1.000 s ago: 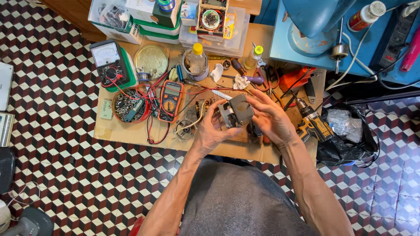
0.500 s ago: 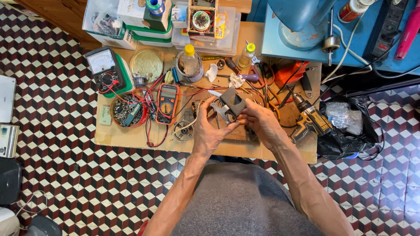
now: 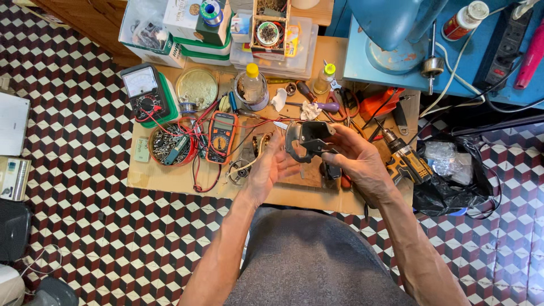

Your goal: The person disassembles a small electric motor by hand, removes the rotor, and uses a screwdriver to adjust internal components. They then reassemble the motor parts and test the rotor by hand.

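Low wooden table on a checkered floor, crowded with tools and wires. Blue stand at the far right edge, black bag beside it on the floor. Clear boxes stacked along the far side.

Right hand raised over the table's middle, fingers curled around a grey metal part, thumb on its near side. Part held off the table, tilted, just right of centre. Left hand beside it, open, palm turned toward the part, fingers spread and loosely extended; fingertips close to the part's left edge, contact impossible to tell.

Yellow drill lying just right of the right hand. Analog meter in a green case at far left, round tin lid next to it. Orange multimeter left of the left hand, red leads trailing around it. Bowl of small parts between meter and multimeter. Bottle with a yellow cap behind the multimeter. Purple-handled screwdriver behind the part.
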